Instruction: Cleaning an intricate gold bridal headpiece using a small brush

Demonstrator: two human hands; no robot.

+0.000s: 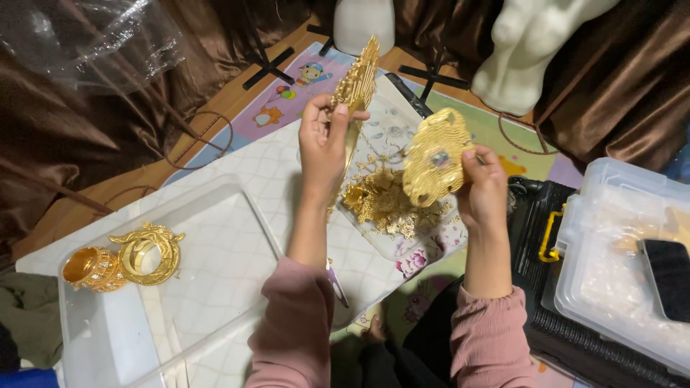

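Pink sleeves (302,323) cover both my forearms at the bottom middle of the frame. I count two gold ornament pieces in my hands, two gold rings in the clear plastic tray (215,215) at lower left, one heap of loose gold bits, and two white mannequin forms along the top edge.

My left hand (321,147), centre frame, has its grip closed around the long gold comb-like piece (357,79), fingers wrapped on its lower part; the piece stands nearly upright, seen edge-on, its toothed fan rising toward top centre. My right hand (483,190), right of centre, pinches the oval gold filigree plaque (436,156) by its right edge, fingers closed on it. This plaque faces me, has pierced ribbed metalwork and a small coloured stone at its middle. The two pieces are apart, not touching.

Below and between them lies the heap of gold fragments (388,205) on a flowered plastic sheet (424,255) over the white worktop (251,169).

At lower left, the plain gold bangle (92,268) lies just beside the ornate gold ring (152,253). At right sits a lidded clear box (611,266) with a dark phone (668,276) on top.
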